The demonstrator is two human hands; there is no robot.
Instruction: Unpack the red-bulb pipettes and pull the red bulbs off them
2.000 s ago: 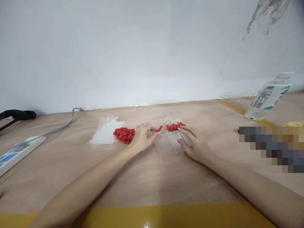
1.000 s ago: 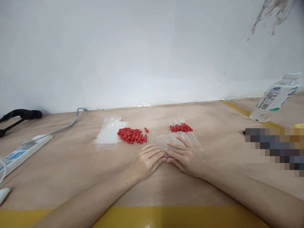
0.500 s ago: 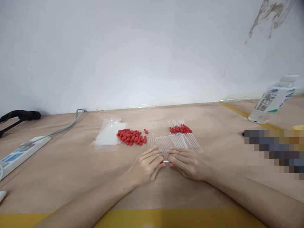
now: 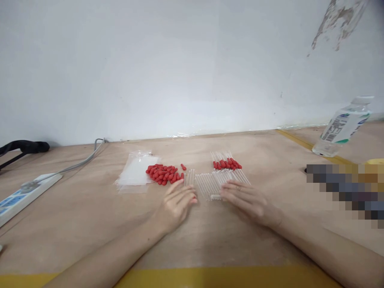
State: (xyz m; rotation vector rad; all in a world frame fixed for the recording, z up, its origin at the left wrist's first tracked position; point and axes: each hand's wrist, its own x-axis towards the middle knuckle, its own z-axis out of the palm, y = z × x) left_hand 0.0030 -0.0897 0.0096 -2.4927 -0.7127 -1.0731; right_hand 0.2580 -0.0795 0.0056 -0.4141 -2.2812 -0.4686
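Observation:
My left hand (image 4: 177, 205) is closed with a red rubber bulb (image 4: 194, 197) partly showing at its fingertips. My right hand (image 4: 250, 203) pinches a clear glass tube (image 4: 215, 197), whose end points left out of the fingers; the rest of it is hidden. Under and beyond the hands lies a row of loose clear tubes (image 4: 207, 184). A pile of red bulbs (image 4: 162, 174) sits just past my left hand. Farther back on the right, several tubes fitted with red bulbs (image 4: 227, 164) lie side by side.
Clear plastic zip bags (image 4: 135, 172) are stacked left of the bulbs. A white power strip (image 4: 30, 196) with a grey cable lies far left. On the right stands a labelled plastic bottle (image 4: 342, 128), near a pixelated area. Yellow tape (image 4: 210, 277) runs along the front edge.
My hands have moved apart from where they met over the tube. The left one went left with the bulb, and the right one went right with the tube.

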